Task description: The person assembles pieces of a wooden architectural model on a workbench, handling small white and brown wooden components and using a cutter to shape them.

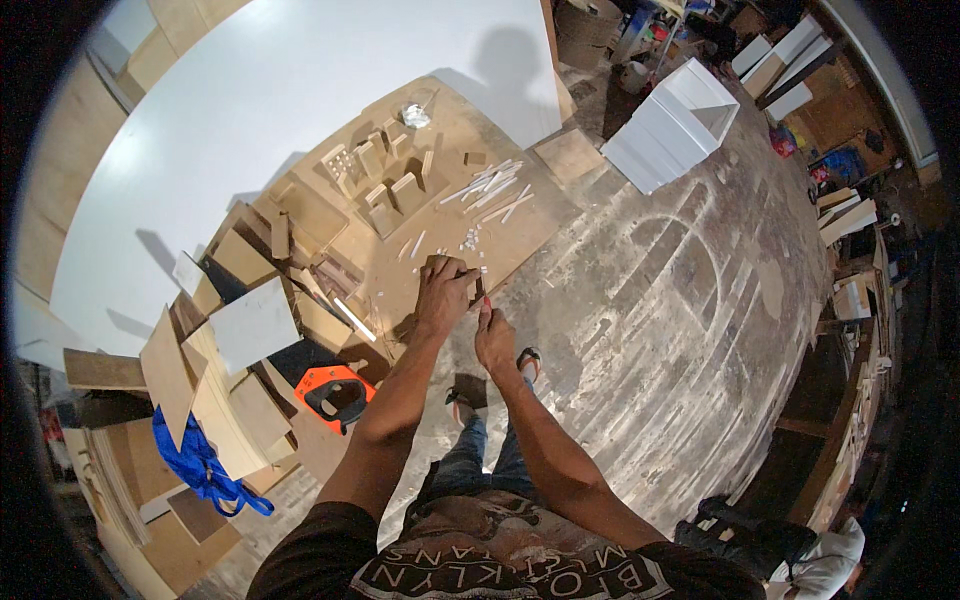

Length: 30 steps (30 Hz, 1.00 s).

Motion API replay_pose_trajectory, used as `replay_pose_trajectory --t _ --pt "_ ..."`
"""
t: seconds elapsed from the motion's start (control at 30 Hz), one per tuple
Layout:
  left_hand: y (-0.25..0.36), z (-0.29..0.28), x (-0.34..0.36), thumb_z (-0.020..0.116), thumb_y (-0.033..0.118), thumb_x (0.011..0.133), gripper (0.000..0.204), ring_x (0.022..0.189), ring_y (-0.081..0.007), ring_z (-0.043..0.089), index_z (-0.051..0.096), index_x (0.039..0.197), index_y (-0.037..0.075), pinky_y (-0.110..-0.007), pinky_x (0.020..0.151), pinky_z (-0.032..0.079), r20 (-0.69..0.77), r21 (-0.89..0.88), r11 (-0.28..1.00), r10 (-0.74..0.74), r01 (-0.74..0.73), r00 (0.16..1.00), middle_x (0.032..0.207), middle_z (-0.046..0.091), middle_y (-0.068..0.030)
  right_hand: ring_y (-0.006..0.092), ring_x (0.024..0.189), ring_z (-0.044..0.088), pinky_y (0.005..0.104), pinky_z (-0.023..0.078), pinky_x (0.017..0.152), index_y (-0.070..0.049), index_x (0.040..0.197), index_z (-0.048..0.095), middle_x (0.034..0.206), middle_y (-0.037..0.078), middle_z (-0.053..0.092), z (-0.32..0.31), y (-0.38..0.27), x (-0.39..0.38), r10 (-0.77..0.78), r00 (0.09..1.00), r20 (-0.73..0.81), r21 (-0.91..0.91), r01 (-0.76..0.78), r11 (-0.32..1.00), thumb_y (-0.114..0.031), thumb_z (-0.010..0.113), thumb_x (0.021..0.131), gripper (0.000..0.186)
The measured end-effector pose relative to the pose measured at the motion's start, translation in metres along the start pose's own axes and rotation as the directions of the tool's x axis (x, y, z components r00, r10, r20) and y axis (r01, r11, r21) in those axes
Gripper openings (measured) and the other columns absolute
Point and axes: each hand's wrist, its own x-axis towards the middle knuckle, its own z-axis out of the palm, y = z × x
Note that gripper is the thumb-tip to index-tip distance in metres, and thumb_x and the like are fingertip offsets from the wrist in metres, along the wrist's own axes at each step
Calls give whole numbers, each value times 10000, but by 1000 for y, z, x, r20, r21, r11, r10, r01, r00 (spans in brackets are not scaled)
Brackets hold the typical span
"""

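My left hand (443,290) is closed at the near edge of a brown work board (525,235), fingers around a small dark brown piece (477,287) whose kind is unclear. Just to its right and nearer to me, my right hand (494,340) grips a thin tool with a red part (487,301); its tip is too small to make out. Beyond the hands lie small white bits (470,240). A loose pile of thin white strips (492,185) is spread farther back. Several small wooden block assemblies (378,165) stand on the board's left part.
A large white panel (300,80) rises behind the board. Wood offcuts (255,325) and an orange-and-black saw handle (337,396) lie to the left, with a blue bag (200,465) nearer. A white box-like cabinet (660,135) stands back right on the stained concrete floor (680,330).
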Motion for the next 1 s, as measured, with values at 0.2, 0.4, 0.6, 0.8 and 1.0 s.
replay_pose_trajectory --t 0.2,0.4,0.6,0.8,1.0 --pt "0 -2 2 663 -5 795 307 1070 -282 542 805 1040 113 -417 957 426 2 -48 999 -12 12 1000 1009 630 -59 551 875 650 615 497 785 36 1007 615 869 355 669 0 1 0 -1 1000 -1 0 1 1000 -442 372 1080 541" --pt "-11 6 -4 664 -12 795 312 1054 -286 559 799 1050 107 -417 935 419 -5 -84 996 -22 22 1000 1033 648 -57 558 856 645 610 503 766 45 995 609 847 359 664 2 -3 0 -14 1000 6 8 14 1000 -431 383 1081 534" --pt "-4 4 0 675 22 777 299 1049 -269 550 797 1035 109 -416 922 397 -12 -18 1000 19 -20 1000 1038 643 -41 561 860 643 610 501 764 65 984 597 835 372 655 2 7 7 -53 999 6 22 53 998 -423 373 1087 546" --pt "-5 4 0 668 43 771 325 1055 -269 537 792 1061 119 -430 908 395 -16 -1 1000 25 -25 1000 1022 625 -34 566 885 641 612 498 789 68 1005 586 872 381 659 -3 1 9 -34 998 58 4 34 999 -417 364 1089 540" --pt "0 3 3 690 90 766 322 1083 -265 530 787 1070 127 -425 924 401 -17 77 996 50 -48 999 1038 613 -30 554 924 647 613 508 830 74 1042 586 909 372 669 -4 -8 14 66 993 101 -87 -57 995 -405 353 1090 535"
